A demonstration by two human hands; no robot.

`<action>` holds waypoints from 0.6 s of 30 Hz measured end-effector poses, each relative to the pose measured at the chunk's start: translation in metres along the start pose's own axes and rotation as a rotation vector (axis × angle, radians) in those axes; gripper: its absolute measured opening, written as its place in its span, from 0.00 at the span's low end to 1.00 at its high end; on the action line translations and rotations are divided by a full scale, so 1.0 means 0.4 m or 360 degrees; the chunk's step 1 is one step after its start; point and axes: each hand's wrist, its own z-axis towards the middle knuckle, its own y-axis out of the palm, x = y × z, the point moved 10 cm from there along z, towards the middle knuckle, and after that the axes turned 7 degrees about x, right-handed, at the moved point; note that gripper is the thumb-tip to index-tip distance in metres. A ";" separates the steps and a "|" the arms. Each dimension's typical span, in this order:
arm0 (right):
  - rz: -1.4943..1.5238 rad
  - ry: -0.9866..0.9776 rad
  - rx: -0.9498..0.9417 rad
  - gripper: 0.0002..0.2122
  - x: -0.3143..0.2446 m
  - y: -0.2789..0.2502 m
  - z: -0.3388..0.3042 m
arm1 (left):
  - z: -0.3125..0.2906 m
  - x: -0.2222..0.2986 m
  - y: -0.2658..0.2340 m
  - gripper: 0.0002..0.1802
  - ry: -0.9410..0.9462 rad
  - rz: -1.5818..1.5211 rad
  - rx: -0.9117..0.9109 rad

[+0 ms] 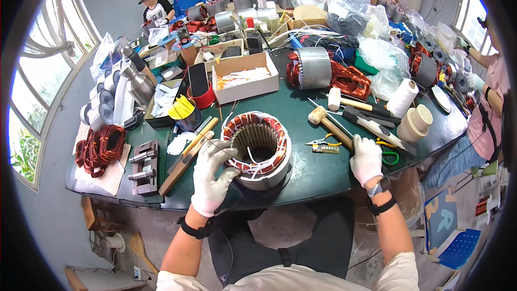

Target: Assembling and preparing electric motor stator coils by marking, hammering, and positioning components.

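A motor stator [284, 168] with copper windings laced in white cord stands upright on the green table in front of me. My left hand [211, 177], in a white glove, is at its left side with fingers apart, and the fingertips reach its rim. Whether they press on it I cannot tell. To the right, my gloved right hand [367, 160] is closed around the end of the handle of a mallet [334, 127] with a pale head. The mallet lies slanted on the table, head pointing away to the left.
Right of the stator lie small pliers [325, 140] and green-handled scissors [390, 157]. A wooden stick [186, 163], a metal fixture [144, 167] and copper coils [101, 150] are on the left. Behind stand a cardboard box [245, 83] and another stator [314, 68]. A co-worker [493, 86] is at the right.
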 end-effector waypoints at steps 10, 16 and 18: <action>0.1498 0.0319 -0.0227 0.12 -0.013 -0.160 0.133 | 0.008 -0.020 0.001 0.26 -0.0046 -0.0134 -0.0057; 0.1595 -0.0062 -0.0428 0.11 -0.227 -0.392 0.167 | 0.010 -0.013 -0.001 0.26 0.0012 -0.0116 -0.0053; 0.1359 -0.0306 -0.0402 0.12 -0.272 -0.416 0.164 | 0.008 -0.016 -0.003 0.26 0.0008 -0.0116 -0.0043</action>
